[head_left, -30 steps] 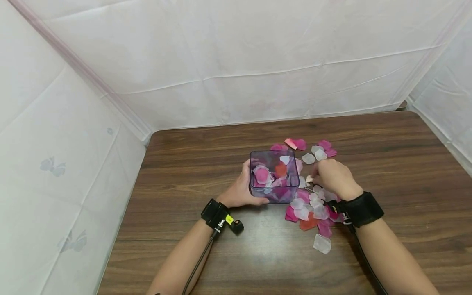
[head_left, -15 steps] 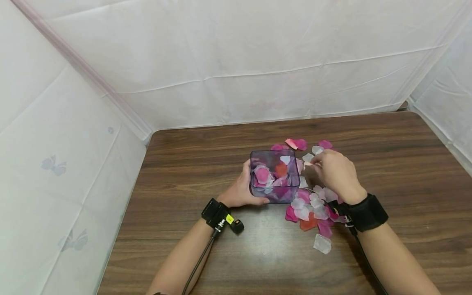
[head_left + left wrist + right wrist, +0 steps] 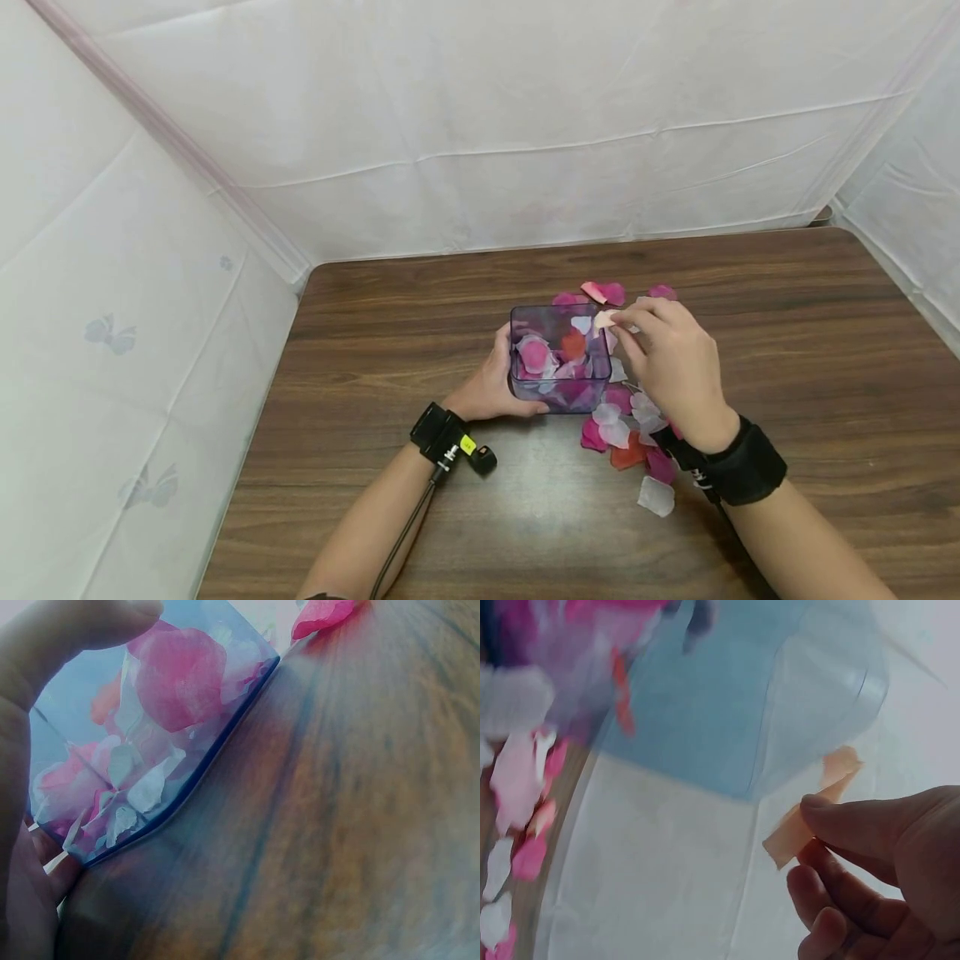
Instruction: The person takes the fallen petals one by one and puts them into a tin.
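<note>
A see-through purple square box (image 3: 561,395) stands on the table with pink, white and red petals (image 3: 535,355) inside. My left hand (image 3: 495,383) grips it from the left side, thumb along the near wall and fingers round the far side. In the left wrist view the thumb lies against the box wall (image 3: 67,712). My right hand (image 3: 678,358) pinches a cream-coloured petal (image 3: 605,319) between thumb and fingertips, right at the box's right rim. The right wrist view shows this petal (image 3: 802,825) creased in the pinch, close to the box's rim.
Loose petals in white, pink and red (image 3: 627,451) lie in a patch right of the box, partly under the right hand. More pink petals (image 3: 611,293) lie behind it. The wooden table (image 3: 390,333) ends at white hanging sheets (image 3: 525,125) at the back and sides.
My right hand has lifted the cream petal from the patch and moved it up and left to the box's rim. My left hand and the box have stayed in place.
</note>
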Demonstrator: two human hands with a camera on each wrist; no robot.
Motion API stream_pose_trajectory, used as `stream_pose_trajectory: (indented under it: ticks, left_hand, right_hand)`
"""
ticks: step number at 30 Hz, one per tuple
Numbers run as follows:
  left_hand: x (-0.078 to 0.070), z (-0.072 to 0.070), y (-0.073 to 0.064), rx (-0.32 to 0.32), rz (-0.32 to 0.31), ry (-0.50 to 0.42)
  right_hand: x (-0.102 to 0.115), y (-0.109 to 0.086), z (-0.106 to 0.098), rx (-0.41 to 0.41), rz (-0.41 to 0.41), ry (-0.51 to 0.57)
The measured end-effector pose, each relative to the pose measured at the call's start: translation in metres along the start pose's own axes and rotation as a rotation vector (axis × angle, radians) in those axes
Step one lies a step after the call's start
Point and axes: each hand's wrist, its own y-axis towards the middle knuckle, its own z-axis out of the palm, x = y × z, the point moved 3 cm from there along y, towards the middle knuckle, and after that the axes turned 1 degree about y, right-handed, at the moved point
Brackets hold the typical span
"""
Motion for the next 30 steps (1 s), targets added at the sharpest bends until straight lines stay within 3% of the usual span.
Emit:
stream_pose_trajectory:
  ticks: [6, 13, 30]
  left_hand:
    - [-0.001, 0.000, 0.000, 0.003, -0.015, 0.025]
    - [-0.001, 0.001, 0.001, -0.001, 0.015, 0.019]
    - [-0.004, 0.000, 0.000, 0.002, 0.001, -0.012]
  right_hand:
    - [0.019, -0.007, 0.011, 0.011, -0.089, 0.077]
    - [0.024, -0.010, 0.018, 0.023, -0.128, 0.114]
    - [0.024, -0.009, 0.017, 0.039, -0.107, 0.114]
